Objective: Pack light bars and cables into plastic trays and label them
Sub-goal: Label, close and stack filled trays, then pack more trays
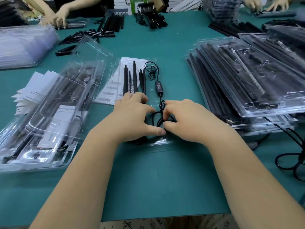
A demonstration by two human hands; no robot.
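A clear plastic tray [153, 146] lies in front of me on the green table. Black light bars [134, 76] lie lengthwise in its left half. A black cable [159, 71] with an inline controller [159, 86] runs down its right half and coils near the front. My left hand [133, 116] rests on the near ends of the bars, its thumb touching the cable coil. My right hand [189, 118] pinches the coiled cable at the tray's front. A white label sheet [109, 91] lies under the tray's left side.
Packed trays [49, 113] with paper sheets are stacked on the left. More trays filled with bars [247, 76] are piled on the right, with loose cable [290, 159] beside them. Empty trays [21, 45] sit far left. Loose bars [113, 23] and other people's hands [57, 17] are across the table.
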